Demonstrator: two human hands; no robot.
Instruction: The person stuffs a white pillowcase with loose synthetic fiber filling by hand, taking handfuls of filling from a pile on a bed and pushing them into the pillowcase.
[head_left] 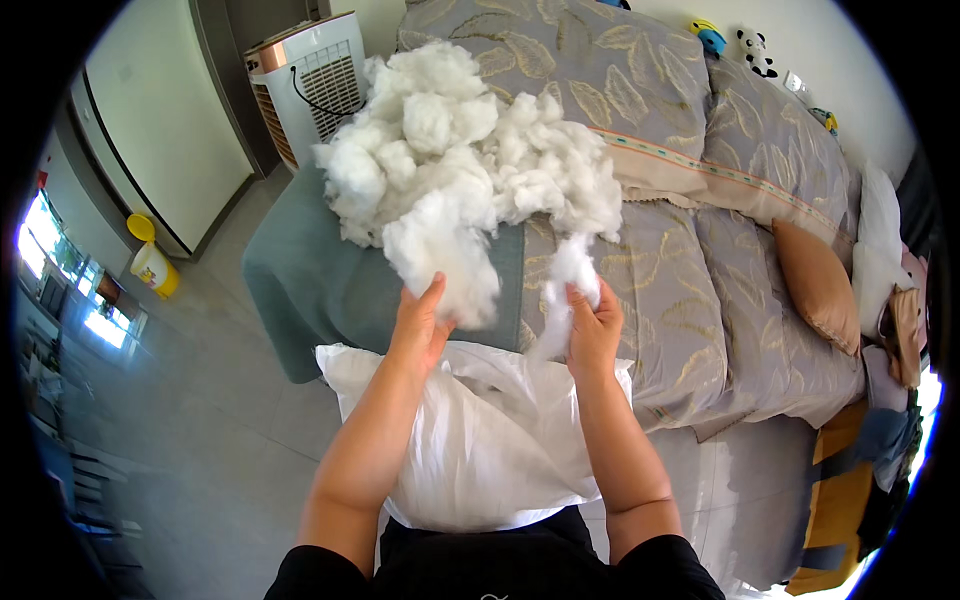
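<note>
My left hand (pixel 425 325) grips a large tuft of white fiberfill stuffing (pixel 445 265), thumb on top and fingers hidden beneath it. A smaller, stretched tuft of stuffing (pixel 570 268) is pinched in my right hand (pixel 594 325). Both hands are above a white fabric pillow casing (pixel 480 440) that lies across my lap, bulging and wrinkled. Beyond the hands, a big heap of loose white stuffing (pixel 420 130) rests on the sofa; the tufts overlap its near edge.
The grey leaf-patterned sofa (pixel 670 310) has a teal cover (pixel 310 250) at its left. An air cooler (pixel 320 80) stands behind it. A brown cushion (pixel 815 285) lies at the right, and small plush toys (pixel 753 50) sit along the back. A yellow bin (pixel 155 270) is on the left floor.
</note>
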